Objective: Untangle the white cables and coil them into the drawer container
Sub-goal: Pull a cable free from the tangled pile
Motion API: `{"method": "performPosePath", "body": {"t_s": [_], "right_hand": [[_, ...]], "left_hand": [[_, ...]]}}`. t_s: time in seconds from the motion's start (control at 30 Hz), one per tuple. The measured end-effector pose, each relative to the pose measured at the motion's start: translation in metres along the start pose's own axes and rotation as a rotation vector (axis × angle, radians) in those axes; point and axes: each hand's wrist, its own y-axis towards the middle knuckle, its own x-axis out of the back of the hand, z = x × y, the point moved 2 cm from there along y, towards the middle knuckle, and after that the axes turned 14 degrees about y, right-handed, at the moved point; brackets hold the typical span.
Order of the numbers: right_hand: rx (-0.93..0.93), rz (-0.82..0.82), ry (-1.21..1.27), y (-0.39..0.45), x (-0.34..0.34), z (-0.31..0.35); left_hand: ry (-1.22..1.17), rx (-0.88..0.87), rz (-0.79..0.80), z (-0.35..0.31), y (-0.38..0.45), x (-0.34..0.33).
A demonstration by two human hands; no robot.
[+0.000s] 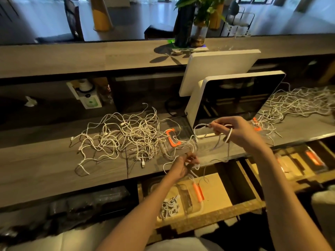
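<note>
A big tangle of white cables (125, 136) lies on the grey wooden counter, left of centre. My right hand (233, 131) is raised in front of the screen and pinches one white cable (201, 126), with a loop hanging over its fingers. My left hand (183, 165) sits lower at the counter's front edge and grips the same cable's other stretch. Below it, in the open wooden drawer (217, 213), stands a clear plastic container (194, 209) with an orange clip, holding several coiled white cables (169, 207).
A white-framed screen (233, 98) stands behind my right hand, a second white panel behind it. Another cable heap (297, 105) lies at the right. A clear lid with an orange clip (172, 137) rests on the counter. More containers fill the right drawer (299, 162). A plant vase (197, 33) stands on the upper ledge.
</note>
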Motion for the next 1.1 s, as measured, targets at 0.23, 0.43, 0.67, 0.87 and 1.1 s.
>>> {"method": "performPosePath", "body": {"t_s": [0.23,0.43,0.67,0.87,1.1], "right_hand": [[-0.106,-0.054,-0.26,0.007,0.008,-0.075],[-0.253,0.141,-0.378,-0.007,-0.024,-0.151],[-0.287,0.312,-0.376,-0.019,-0.066,-0.188],[-0.049,0.15,-0.062,-0.033,-0.114,-0.149],[0.235,0.097,-0.231,-0.044,-0.13,-0.137]], "left_hand": [[0.391,-0.171,-0.117,0.007,-0.036,0.041],[0.433,-0.19,-0.161,0.013,-0.047,0.06],[0.414,-0.188,-0.176,0.022,-0.059,0.063],[0.408,-0.197,-0.205,0.027,-0.061,0.061],[0.462,-0.201,-0.285,0.034,-0.066,0.067]]}}
